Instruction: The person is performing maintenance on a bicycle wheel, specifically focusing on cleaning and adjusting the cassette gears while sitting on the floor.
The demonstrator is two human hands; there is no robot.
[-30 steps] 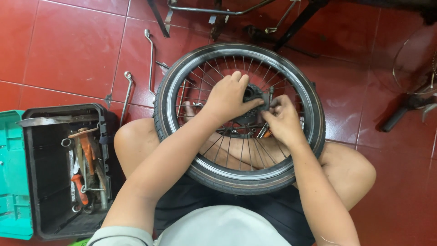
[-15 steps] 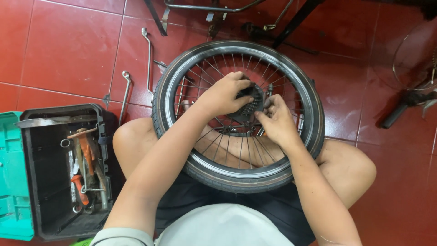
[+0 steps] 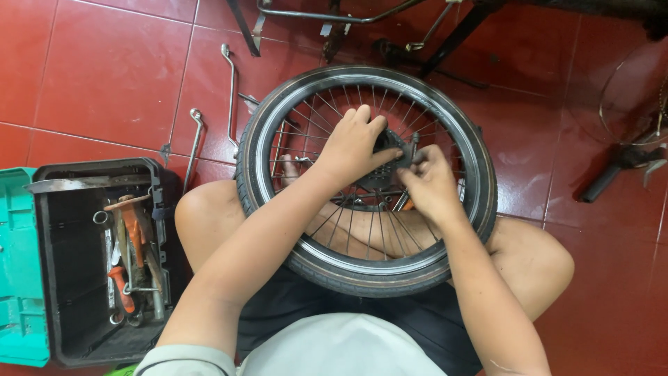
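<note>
A spoked bicycle wheel with a black tyre (image 3: 278, 118) lies flat across my crossed legs. At its centre is a dark toothed sprocket (image 3: 394, 143) on the hub. My left hand (image 3: 351, 146) lies over the sprocket's left side and grips it. My right hand (image 3: 431, 182) pinches a small metal part at the axle (image 3: 415, 143), just right of the sprocket. The hub itself is mostly hidden under both hands.
An open black toolbox (image 3: 90, 257) with a teal lid (image 3: 17, 271) holds several tools at my left. Two long wrenches (image 3: 229, 90) lie on the red tiled floor. A bicycle frame and stand (image 3: 445, 28) are behind the wheel, more parts at far right (image 3: 626, 157).
Both hands have shifted slightly on the hub, the left hand turning over the sprocket. The wheel stays on my lap.
</note>
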